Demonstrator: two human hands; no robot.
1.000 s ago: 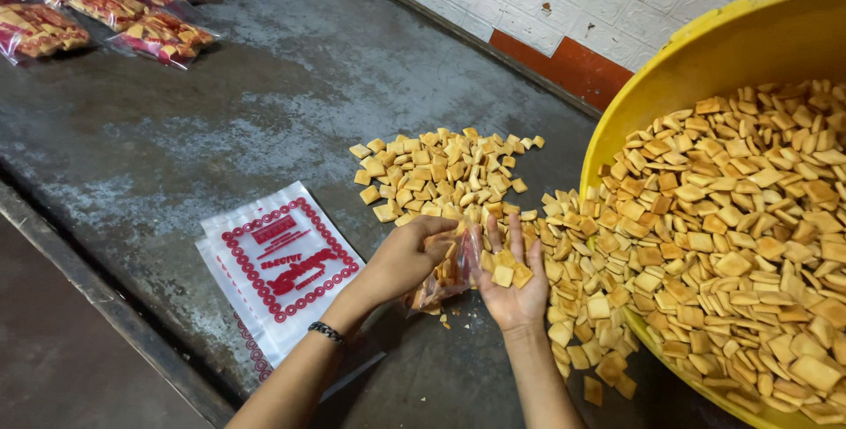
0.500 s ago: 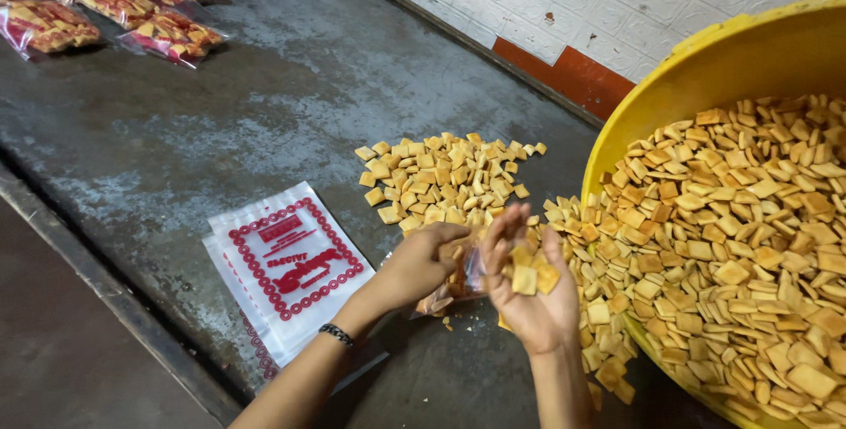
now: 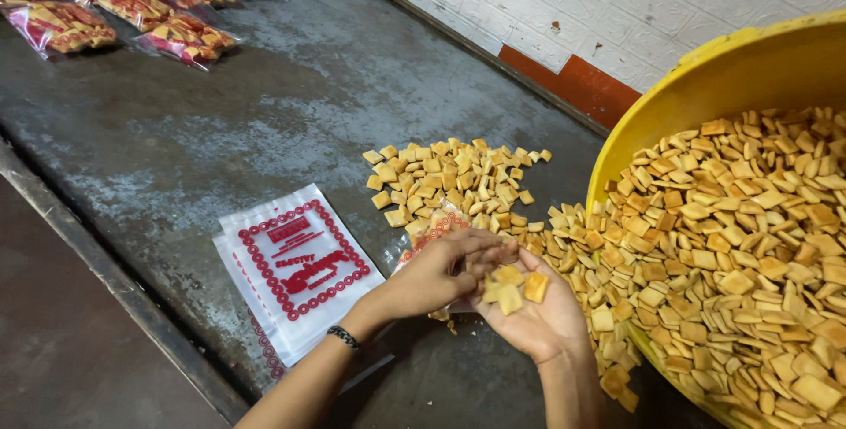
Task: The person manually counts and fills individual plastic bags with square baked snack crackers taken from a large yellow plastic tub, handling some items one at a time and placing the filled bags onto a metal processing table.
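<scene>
Head view gives us the whole job at a glance. We start with the worktop (image 3: 264, 121), a dark worn metal surface, and the big yellow tub (image 3: 705, 77) tipped on its side at our right, heaped with square crackers (image 3: 758, 244); that bulk, we judge, is most of what is left to pack. A smaller spill of crackers (image 3: 449, 178) lies loose on the worktop in front of the tub's mouth. At the far left corner sit the filled bags (image 3: 132, 11), a modest row set well apart from us, so we reckon only a small share is done. Just beside our left arm lies a stack of empty printed bags (image 3: 300, 262), flat and waiting. Our right hand (image 3: 538, 314) is cupped palm up, cradling a few crackers. Our left hand (image 3: 441, 275) pinches the open bag (image 3: 432, 226) against that palm; how full it is we cannot tell.
</scene>
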